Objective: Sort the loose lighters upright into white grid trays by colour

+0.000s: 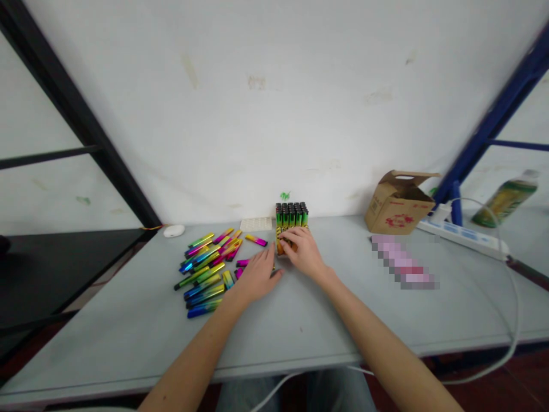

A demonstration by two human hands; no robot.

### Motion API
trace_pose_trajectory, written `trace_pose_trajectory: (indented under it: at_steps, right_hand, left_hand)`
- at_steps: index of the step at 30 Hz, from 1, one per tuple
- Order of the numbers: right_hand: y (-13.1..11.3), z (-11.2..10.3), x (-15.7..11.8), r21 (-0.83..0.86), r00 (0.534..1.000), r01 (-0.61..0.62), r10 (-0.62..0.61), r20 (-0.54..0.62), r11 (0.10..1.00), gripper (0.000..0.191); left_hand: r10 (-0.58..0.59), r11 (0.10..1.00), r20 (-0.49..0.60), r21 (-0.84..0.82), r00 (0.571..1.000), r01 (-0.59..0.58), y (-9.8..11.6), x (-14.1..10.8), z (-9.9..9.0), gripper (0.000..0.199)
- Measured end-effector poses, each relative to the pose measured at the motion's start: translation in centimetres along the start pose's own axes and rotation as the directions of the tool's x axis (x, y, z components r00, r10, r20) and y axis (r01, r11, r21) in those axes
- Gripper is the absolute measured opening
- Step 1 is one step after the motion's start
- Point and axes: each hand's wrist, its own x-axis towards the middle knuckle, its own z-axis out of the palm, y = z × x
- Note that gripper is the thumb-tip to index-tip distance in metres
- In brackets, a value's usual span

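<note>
Black-topped green lighters [292,215] stand upright in rows in a small patterned box [281,233] near the wall. My right hand [300,249] rests against the front of that box, its fingers bent; whether it grips anything is hidden. Just left of the box, my left hand [257,276] lies low over the table, partly covering a few magenta pieces [242,263]. Its fingers point forward, and what lies beneath them cannot be seen. Many loose shiny lighters [206,257] in blue, green, yellow and magenta are spread left of my left hand.
A white tray [256,224] lies by the wall, with a white case [174,230] farther left. On the right are an open cardboard box [398,209], a blurred pink item [401,260], a power strip [465,237] with a cable, and a bottle [506,200].
</note>
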Motion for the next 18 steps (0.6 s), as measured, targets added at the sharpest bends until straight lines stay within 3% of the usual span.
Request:
trace_pose_trajectory:
  at_steps: [9, 14, 18]
  right_hand:
    - [-0.3, 0.7, -0.5, -0.071, 1.000, 0.028, -0.029, -0.004, 0.997, 0.012]
    - [-0.2, 0.9, -0.7, -0.113, 0.997, 0.054, -0.060, -0.048, 0.992, 0.018]
    - [-0.1, -0.2, -0.4, -0.109, 0.998, 0.047, -0.050, -0.024, 0.993, 0.026]
  left_hand:
    - [0.007, 0.999, 0.015, 0.042, 1.000, -0.008, 0.0, 0.0, 0.0, 0.066]
    - [-0.001, 0.999, -0.006, 0.046, 1.000, 0.001, 0.1, 0.0, 0.0, 0.070]
    - [-0.006, 0.999, 0.006, 0.033, 1.000, 0.005, -0.1, 0.0, 0.1, 0.070]
